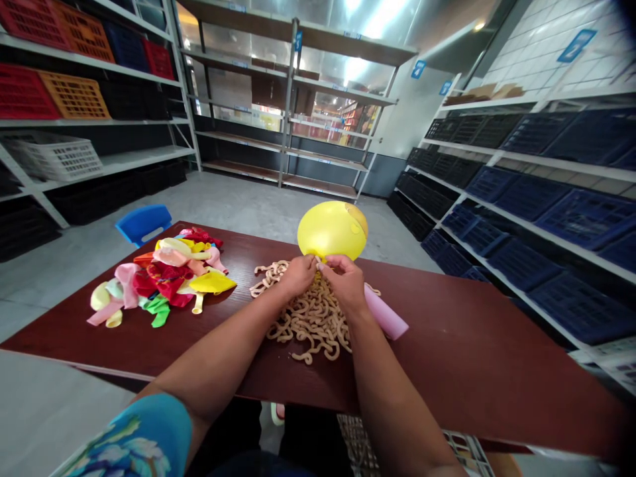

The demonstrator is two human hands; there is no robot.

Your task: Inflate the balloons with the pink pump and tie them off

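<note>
A blown-up yellow balloon (325,232) stands over the far part of the table, its neck toward me. My left hand (301,274) is closed in a pinch at the balloon's neck. Across from it, my right hand (342,278) pinches the same spot, thumb and fingertips together. The fingers cover most of the neck. Beneath both hands spreads a heap of tan, curled, worm-like pieces (311,324). A pink cylinder (385,313) lies beside my right wrist, partly hidden by it.
Uninflated balloons (169,275) in many colours lie piled on the left of the dark red table (462,344). Behind that corner is a blue chair (144,224). Shelves with crates (541,212) line the right side, and more crates (74,93) stand at left.
</note>
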